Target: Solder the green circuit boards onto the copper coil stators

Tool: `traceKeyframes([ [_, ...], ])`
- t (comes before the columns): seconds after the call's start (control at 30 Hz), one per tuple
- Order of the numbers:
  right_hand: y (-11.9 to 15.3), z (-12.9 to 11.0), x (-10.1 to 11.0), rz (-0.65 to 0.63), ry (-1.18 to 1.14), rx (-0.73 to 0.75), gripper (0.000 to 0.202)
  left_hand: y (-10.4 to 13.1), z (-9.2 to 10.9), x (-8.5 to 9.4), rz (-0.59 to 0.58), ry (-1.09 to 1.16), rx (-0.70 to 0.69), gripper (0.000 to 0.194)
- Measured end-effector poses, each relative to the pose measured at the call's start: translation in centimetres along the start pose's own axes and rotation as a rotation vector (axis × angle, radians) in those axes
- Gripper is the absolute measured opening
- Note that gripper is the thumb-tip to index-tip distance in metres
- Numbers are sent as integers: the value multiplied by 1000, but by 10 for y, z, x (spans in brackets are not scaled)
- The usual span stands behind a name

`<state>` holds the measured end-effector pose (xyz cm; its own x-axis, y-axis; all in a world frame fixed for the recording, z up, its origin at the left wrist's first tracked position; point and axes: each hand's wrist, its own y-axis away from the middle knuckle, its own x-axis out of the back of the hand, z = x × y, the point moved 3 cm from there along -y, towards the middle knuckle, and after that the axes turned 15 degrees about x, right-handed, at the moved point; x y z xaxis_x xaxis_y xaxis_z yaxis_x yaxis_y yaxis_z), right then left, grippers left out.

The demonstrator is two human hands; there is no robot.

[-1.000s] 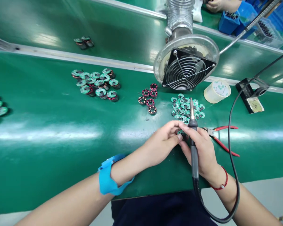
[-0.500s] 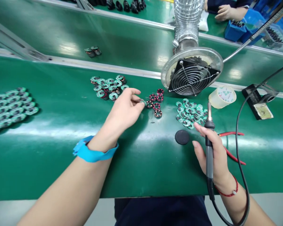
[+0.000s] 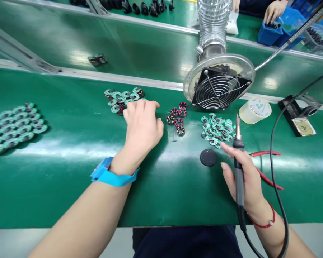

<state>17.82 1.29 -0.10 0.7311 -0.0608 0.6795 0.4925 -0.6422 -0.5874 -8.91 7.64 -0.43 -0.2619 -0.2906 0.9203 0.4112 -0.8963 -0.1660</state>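
My left hand [image 3: 144, 125], a blue strap around its wrist, is over the right side of a cluster of wire-wound motor stators topped with green circuit boards [image 3: 118, 97]. Its fingers are bent downward with their tips hidden, so what they grip cannot be made out. Right of this hand lie several bare stators [image 3: 178, 122] with red and black windings. My right hand [image 3: 244, 175] holds a soldering iron [image 3: 239, 168] with the tip pointing up and away. Beyond it is a heap of loose, round green circuit boards [image 3: 217, 129], with a black disc [image 3: 208, 157] nearer me.
A fume extractor fan [image 3: 218, 87] hangs over the back of the bench. At right are a tape roll [image 3: 255, 111], a soldering iron stand [image 3: 298, 116] and red-handled pliers [image 3: 267, 179]. Rows of green-topped parts [image 3: 13, 127] fill the far left. Another person's hand [image 3: 275, 11] reaches into a blue bin [image 3: 269, 34].
My left hand has moved left from beside the bare stators to the green-topped cluster, its back now turned up. My right hand keeps the soldering iron nearly still. The other person's hand moved to the bin.
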Motion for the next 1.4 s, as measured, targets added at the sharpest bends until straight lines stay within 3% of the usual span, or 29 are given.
traceKeyframes([
  [0.1, 0, 0, 0, -2, -1, -5, 48, 1, 4, -2, -4, -25, -71, 31],
  [0.27, 2, 1, 1, 15, -36, 12, 50, 4, 4, -15, -109, -20, -184, 40],
  [0.47, 3, 3, 0, 10, -49, -3, 53, 3, 2, -31, -182, 120, -110, 48],
  [0.7, 2, 3, -1, 4, -37, -1, 51, 2, 3, -31, -195, 217, -22, 25],
  [1.03, 3, 3, -2, -12, -27, -10, 50, 5, 9, -38, -247, 254, -54, 39],
  [1.17, 3, 4, -3, -15, -27, -7, 49, 3, 10, -34, -237, 221, -73, 27],
  [1.3, 4, 3, -5, -5, -34, -8, 50, 7, 11, -21, -223, 470, 99, 20],
  [1.4, 3, -1, -7, 9, -15, 6, 51, 27, 27, -16, -430, 785, 178, 25],
])
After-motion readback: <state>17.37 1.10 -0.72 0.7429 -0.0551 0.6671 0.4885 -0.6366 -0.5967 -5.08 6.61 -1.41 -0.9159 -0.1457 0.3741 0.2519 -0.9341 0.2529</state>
